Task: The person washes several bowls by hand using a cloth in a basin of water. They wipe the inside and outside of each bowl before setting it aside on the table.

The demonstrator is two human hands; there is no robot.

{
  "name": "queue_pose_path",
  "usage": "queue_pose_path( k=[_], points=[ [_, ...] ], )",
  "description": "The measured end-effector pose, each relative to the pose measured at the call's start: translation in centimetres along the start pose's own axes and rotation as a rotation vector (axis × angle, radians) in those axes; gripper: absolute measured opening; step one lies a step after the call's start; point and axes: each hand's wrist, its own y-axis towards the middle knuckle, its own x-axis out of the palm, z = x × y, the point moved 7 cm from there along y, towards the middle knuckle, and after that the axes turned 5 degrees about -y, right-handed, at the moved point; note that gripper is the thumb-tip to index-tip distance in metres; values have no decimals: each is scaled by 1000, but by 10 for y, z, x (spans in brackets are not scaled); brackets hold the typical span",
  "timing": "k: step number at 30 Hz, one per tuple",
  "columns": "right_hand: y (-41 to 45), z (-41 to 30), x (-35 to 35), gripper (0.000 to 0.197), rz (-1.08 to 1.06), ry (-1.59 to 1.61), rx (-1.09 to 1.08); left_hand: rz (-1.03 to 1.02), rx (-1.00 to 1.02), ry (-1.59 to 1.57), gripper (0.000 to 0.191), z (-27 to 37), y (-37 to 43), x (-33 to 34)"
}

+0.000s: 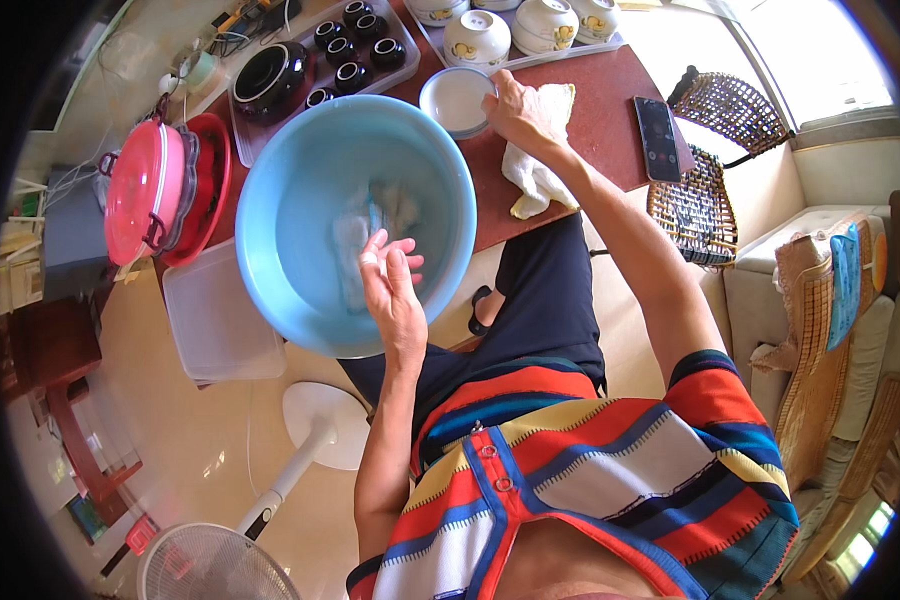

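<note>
A large light-blue plastic basin [270, 300] of water stands at the table's near edge, with a whitish cloth [351, 259] under the water. My left hand [397, 289] is over the basin's near rim, palm turned up and fingers apart, holding nothing. At the far right of the basin, my right hand [521, 109] grips the rim of a white bowl [456, 101] that sits upright on the red-brown table [607, 120]. A white cloth with yellow edging [532, 180] lies crumpled beneath and beside my right wrist.
Upturned patterned bowls [476, 39] stand on a tray at the back. Black cups [341, 50] and a black lidded pot or bowl [270, 79] fill another tray. Pink containers [146, 195] stand left. A phone [656, 139] lies right; a white fan [217, 562] stands on the floor.
</note>
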Motion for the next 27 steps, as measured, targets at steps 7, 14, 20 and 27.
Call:
queue_pose_path(
  k=[7, 14, 20, 27],
  points=[
    [19, -9, -10, 41, -67, -149, -69, -3, -16, 10, 41, -1, 0, -1],
    [87, -33, -33, 74, 277, -214, -343, -2, -16, 23, 41, -2, 2, -1],
    [107, -28, -4, 93, 32, -326, -133, -7, -69, -10, 38, -6, 1, -2],
    [114, -19, 2, 95, 37, -239, -221, 2, -42, 4, 39, -5, 3, -2]
  ],
)
